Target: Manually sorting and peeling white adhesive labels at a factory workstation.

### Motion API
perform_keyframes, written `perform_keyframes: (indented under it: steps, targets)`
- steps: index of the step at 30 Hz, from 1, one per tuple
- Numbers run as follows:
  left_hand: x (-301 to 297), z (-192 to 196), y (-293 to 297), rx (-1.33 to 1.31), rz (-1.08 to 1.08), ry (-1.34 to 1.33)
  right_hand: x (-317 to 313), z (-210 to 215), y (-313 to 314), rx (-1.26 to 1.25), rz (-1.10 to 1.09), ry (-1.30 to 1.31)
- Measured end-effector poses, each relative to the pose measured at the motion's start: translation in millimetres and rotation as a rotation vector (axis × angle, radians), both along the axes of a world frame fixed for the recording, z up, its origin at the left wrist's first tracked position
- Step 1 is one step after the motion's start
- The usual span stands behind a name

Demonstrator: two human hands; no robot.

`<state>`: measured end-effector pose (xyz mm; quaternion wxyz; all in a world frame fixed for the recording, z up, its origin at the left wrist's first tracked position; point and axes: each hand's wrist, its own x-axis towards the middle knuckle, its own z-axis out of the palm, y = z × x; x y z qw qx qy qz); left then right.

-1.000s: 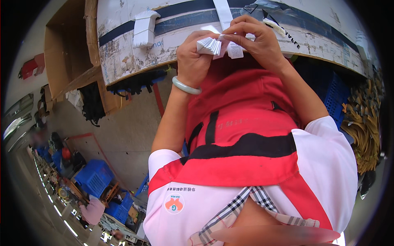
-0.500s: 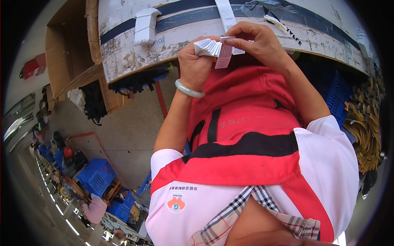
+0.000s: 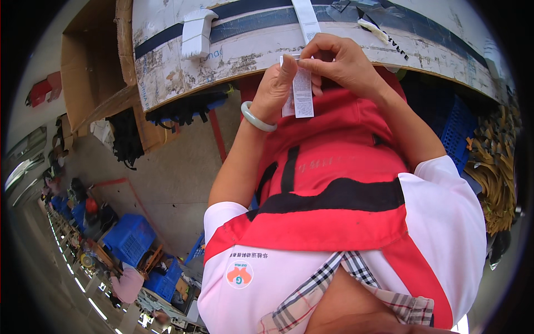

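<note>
White printed labels (image 3: 302, 97) hang between my two hands in front of the red apron, just off the table's near edge. My left hand (image 3: 271, 93), with a pale bangle at its wrist, grips them with the thumb pointing up along their side. Thumb and forefinger of my right hand (image 3: 349, 65) pinch the labels' top end. How many labels are held is hidden by the fingers. A bundle of white labels (image 3: 196, 40), tied round the middle, lies on the table to the left. Beyond my hands, a long white label strip (image 3: 305, 18) rests on the table.
The worn table (image 3: 167, 83) carries dark tape bands and a crumpled white scrap (image 3: 374, 30). An open cardboard box (image 3: 94, 67) stands at the left. On the right are a blue crate (image 3: 458, 131) and stacked brown pieces (image 3: 495, 178). A person in pink (image 3: 128, 284) sits far left.
The fanned label stack in my left hand has turned, so printed label faces now hang downward. The pink-looking label no longer shows. My right hand has shifted slightly down, still pinching at the top.
</note>
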<state>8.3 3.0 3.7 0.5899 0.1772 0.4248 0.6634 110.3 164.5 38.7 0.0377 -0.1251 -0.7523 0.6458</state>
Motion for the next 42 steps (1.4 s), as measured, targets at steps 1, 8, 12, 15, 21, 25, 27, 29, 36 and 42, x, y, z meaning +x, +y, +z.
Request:
perform_keyframes:
  steps: [1,8,12,15,21,25,27,29,36,42]
  targets:
    - [3.8,-2.8,-0.5,0.048,0.050,-0.081,0.3,-3.9,1.3,0.009,0.044,0.042]
    - [2.7,-3.4,3.8,-0.015,0.128,-0.046,-32.2,-25.1,47.3,0.808,-0.193,0.111]
    - [-0.2,-5.8,4.1,-0.143,0.235,0.145,-29.4,-31.0,50.3,0.604,-0.193,0.179]
    - [-2.0,-8.9,14.5,-0.051,0.507,0.652,-18.4,-35.1,44.5,0.593,-0.130,0.200]
    - [-7.6,-3.4,6.4,0.023,0.525,0.812,-7.4,6.6,16.3,0.169,-0.045,0.125]
    - [-1.6,-0.2,6.0,-0.041,0.475,0.612,-1.7,-6.1,20.9,0.366,-0.032,0.261]
    - [1.3,1.3,6.8,-0.036,0.465,0.566,-0.5,-10.5,20.3,0.282,-0.025,0.283]
    - [4.2,10.9,8.4,-0.021,0.465,0.571,-0.4,-6.0,21.8,0.233,0.004,0.212]
    - [3.6,1.8,4.7,0.040,0.519,0.415,0.6,-3.3,19.6,0.257,0.019,0.211]
    - [4.6,1.5,6.6,0.034,0.507,0.486,2.1,0.0,15.9,0.052,0.019,0.077]
